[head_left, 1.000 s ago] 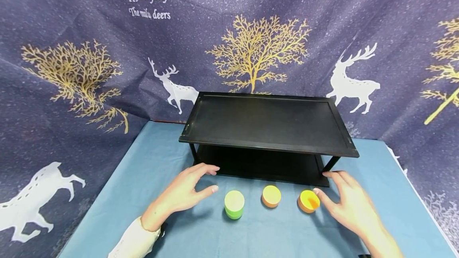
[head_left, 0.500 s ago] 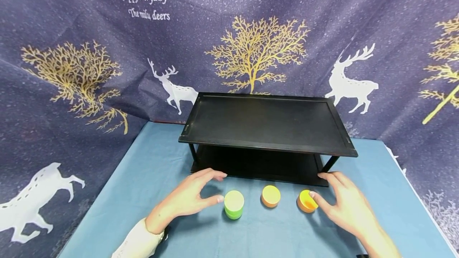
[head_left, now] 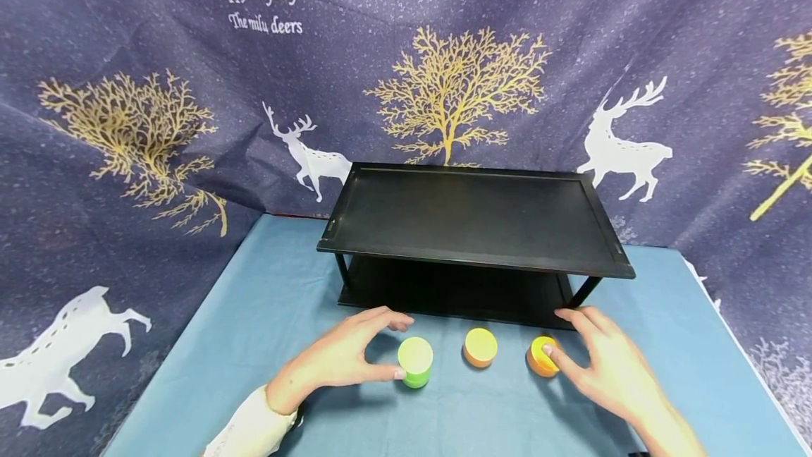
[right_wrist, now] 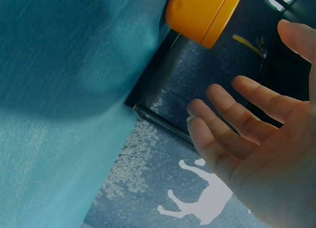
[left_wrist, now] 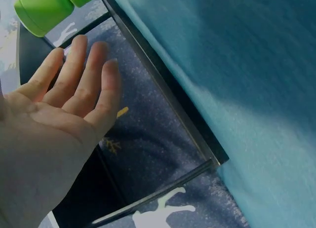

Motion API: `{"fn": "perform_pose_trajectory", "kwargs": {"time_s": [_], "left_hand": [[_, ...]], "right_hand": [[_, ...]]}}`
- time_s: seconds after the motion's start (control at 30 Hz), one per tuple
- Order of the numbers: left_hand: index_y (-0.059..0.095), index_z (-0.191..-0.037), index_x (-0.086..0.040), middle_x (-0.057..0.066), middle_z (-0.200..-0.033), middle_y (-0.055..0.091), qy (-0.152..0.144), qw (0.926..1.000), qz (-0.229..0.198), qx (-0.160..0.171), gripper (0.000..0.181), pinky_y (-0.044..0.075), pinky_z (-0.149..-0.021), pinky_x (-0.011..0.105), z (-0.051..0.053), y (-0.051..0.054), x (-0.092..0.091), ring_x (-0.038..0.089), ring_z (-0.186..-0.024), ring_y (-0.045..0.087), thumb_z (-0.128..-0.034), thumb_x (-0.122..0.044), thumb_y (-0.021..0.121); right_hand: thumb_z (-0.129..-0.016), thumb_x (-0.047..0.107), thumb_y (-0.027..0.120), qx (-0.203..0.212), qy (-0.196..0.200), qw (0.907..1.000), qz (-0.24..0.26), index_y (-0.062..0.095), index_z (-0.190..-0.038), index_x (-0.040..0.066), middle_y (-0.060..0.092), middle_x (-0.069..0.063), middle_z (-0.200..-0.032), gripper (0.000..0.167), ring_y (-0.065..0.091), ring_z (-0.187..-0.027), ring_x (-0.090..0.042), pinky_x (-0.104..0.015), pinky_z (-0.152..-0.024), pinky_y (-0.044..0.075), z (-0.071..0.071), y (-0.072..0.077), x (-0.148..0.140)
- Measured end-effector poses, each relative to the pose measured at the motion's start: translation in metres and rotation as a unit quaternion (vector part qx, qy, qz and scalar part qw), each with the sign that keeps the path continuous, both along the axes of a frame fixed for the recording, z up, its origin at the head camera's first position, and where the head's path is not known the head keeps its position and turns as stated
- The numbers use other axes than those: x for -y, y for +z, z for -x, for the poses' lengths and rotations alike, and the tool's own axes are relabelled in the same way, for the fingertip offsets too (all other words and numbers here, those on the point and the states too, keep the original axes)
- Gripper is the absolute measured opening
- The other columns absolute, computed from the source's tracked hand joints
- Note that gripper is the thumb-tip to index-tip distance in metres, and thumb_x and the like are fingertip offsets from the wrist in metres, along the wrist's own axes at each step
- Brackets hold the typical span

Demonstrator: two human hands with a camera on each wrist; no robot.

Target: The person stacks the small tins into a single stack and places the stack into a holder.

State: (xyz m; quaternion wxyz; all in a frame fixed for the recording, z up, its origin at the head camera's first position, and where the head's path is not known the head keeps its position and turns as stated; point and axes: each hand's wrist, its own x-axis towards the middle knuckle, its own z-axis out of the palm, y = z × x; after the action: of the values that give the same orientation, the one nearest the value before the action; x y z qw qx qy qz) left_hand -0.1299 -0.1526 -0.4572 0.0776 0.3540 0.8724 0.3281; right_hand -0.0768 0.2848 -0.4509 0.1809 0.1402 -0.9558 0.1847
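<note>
A round green container (head_left: 416,362) with a pale top stands upright on the blue cloth. My left hand (head_left: 345,352) is at its left side, fingers spread and gently bent, the thumb tip beside it; contact is unclear. In the left wrist view, the green container (left_wrist: 44,11) lies beyond the fingertips. At the right, a round orange container (head_left: 541,358) with a yellow top has my right hand (head_left: 609,365) beside it. The right thumb overlaps its edge in the head view, while the right wrist view shows the orange container (right_wrist: 203,15) apart from the loosely bent fingers.
Between the hands stands another small orange container (head_left: 480,350) with a yellow top. Behind the containers is a black two-tier shelf (head_left: 469,217), its lower board near the fingertips. A dark blue curtain (head_left: 190,41) printed with deer and trees hangs behind the cloth-covered table (head_left: 444,429).
My left hand has moved right and slightly nearer, its thumb reaching the green container's side. My right hand has shifted a little left over the right orange container's edge. The containers stay put.
</note>
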Motion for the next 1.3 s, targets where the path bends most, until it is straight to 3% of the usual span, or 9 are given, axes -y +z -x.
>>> {"fn": "perform_pose_trajectory", "kwargs": {"time_s": [0.27,0.6,0.77,0.93,1.3], "left_hand": [[0.057,-0.148,-0.036,-0.017,-0.133,0.063,-0.015,0.9996,0.015,0.020,0.074,0.054,-0.104,0.042,0.001,-0.002,-0.009,0.009,-0.123,0.063,-0.0851,-0.068,0.079],[0.059,-0.147,-0.031,-0.022,-0.129,0.061,-0.023,0.9994,0.016,0.017,0.077,0.054,-0.102,0.038,0.001,-0.004,-0.014,0.003,-0.118,0.061,-0.0836,-0.068,0.080],[0.062,-0.140,-0.035,-0.023,-0.127,0.062,-0.029,0.9994,0.015,0.015,0.066,0.054,-0.101,0.034,0.001,-0.006,-0.015,0.000,-0.114,0.061,-0.0839,-0.061,0.085],[0.062,-0.135,-0.039,-0.024,-0.125,0.063,-0.039,0.9991,0.015,0.007,0.058,0.054,-0.102,0.030,0.001,-0.008,-0.016,-0.002,-0.112,0.061,-0.0848,-0.054,0.087],[0.064,-0.134,-0.033,-0.022,-0.125,0.064,-0.051,0.9984,0.024,0.003,0.060,0.053,-0.103,0.029,0.003,-0.010,-0.017,0.000,-0.113,0.061,-0.0829,-0.045,0.092]], "right_hand": [[-0.081,0.042,0.092,0.052,0.006,0.9985,-0.015,0.070,-0.130,0.012,0.068,-0.003,-0.121,0.061,0.066,-0.108,-0.026,-0.055,-0.088,0.058,-0.001,0.000,0.005],[-0.079,0.047,0.094,0.048,0.035,0.9980,-0.021,0.072,-0.127,0.015,0.069,0.001,-0.118,0.062,0.066,-0.102,-0.018,-0.049,-0.085,0.060,0.000,-0.007,0.009],[-0.074,0.046,0.097,0.048,0.049,0.9972,-0.030,0.073,-0.123,0.016,0.068,0.005,-0.115,0.062,0.064,-0.095,-0.011,-0.043,-0.082,0.060,0.000,-0.009,0.011],[-0.071,0.043,0.099,0.083,0.048,0.9947,-0.036,0.073,-0.120,0.019,0.065,0.010,-0.114,0.061,0.061,-0.092,-0.008,-0.039,-0.082,0.060,0.002,-0.010,0.013],[-0.070,0.028,0.101,0.160,0.043,0.9856,-0.032,0.072,-0.120,0.019,0.064,0.007,-0.115,0.059,0.061,-0.094,-0.011,-0.046,-0.089,0.060,0.005,-0.007,0.014]]}}
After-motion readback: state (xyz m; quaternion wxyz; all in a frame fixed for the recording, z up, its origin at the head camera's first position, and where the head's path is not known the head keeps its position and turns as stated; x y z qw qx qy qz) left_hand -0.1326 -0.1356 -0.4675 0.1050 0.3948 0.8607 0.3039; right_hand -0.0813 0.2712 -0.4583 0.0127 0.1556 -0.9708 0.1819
